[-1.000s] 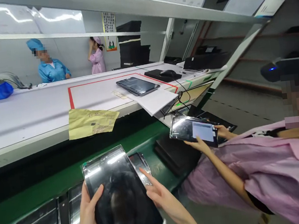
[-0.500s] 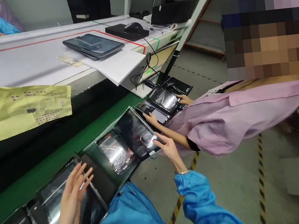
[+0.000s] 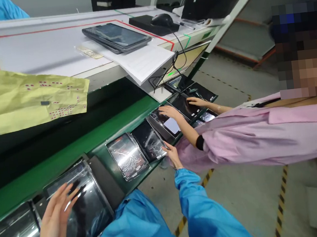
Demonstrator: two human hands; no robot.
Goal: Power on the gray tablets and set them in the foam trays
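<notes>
My left hand [image 3: 54, 220] lies open, fingers spread, over a glossy black tablet [image 3: 84, 209] in plastic wrap at the near left of the green belt [image 3: 66, 158]. My right hand [image 3: 171, 153], in a blue sleeve, reaches out to the near corner of another dark tablet [image 3: 149, 140] lying on the belt; its fingers touch the edge and look curled. Beside that one lies a wrapped tablet [image 3: 127, 156]. A co-worker in a pink coat [image 3: 248, 135] at the right has both hands on more tablets [image 3: 182, 106] farther along the belt.
Above the belt runs a white bench [image 3: 41, 55] with a red-marked area, a yellow sheet [image 3: 28, 96], a dark tablet stack [image 3: 116, 36], white paper [image 3: 144, 61] and a mouse [image 3: 162, 20]. Cables [image 3: 167, 72] hang over the edge. Grey floor with striped tape lies at the right.
I held one tablet up in both hands; it now lies flat on the belt under my right hand. My left hand has gone to the near-left tablet. The co-worker lowered theirs.
</notes>
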